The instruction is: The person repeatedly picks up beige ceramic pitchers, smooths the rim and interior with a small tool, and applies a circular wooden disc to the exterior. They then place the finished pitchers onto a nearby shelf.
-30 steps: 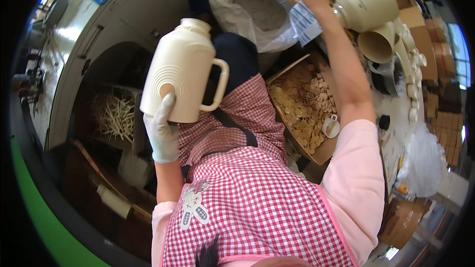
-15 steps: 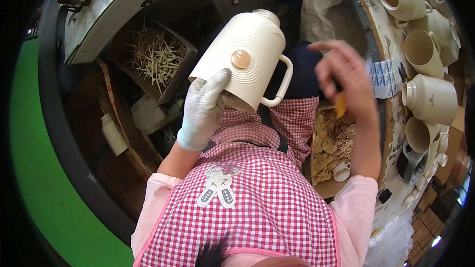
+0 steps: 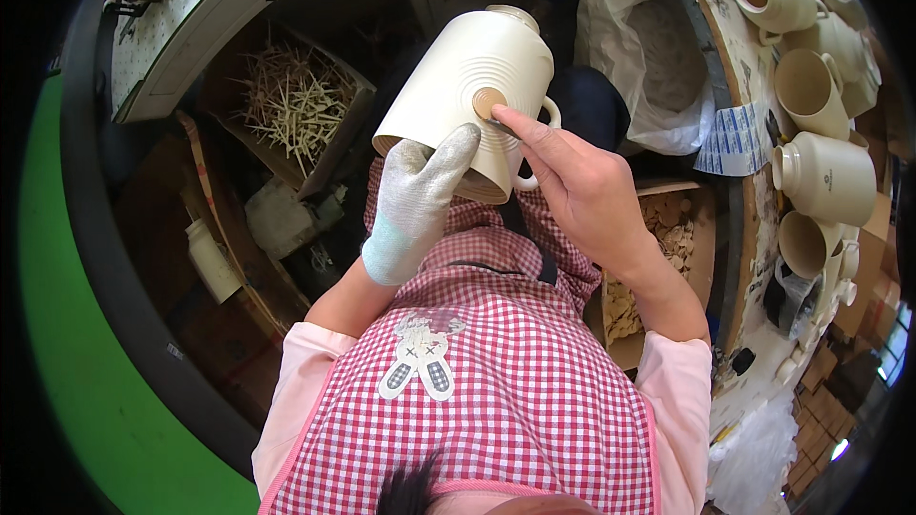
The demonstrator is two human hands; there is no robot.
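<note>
A cream plastic jug body with a side handle is tilted above my lap, its wide open end toward the lower left. Raised rings on its side surround a round tan disc. My left hand, in a pale grey glove, grips the jug at its open rim, with the thumb on the outer wall. My bare right hand is at the ringed side, index fingertip at the disc's edge. Under that finger shows the thin dark edge of a small knife-like tool; the rest of it is hidden in the closed fingers.
At right, a worktop carries several cream jugs. Below it stand a white plastic bag and a carton of tan discs. At left, a box holds thin pale sticks, near a cream bottle-shaped piece.
My right hand has swung in from the right to the jug's side, its fingertip now at the disc. The jug has shifted slightly in my left hand's grip.
</note>
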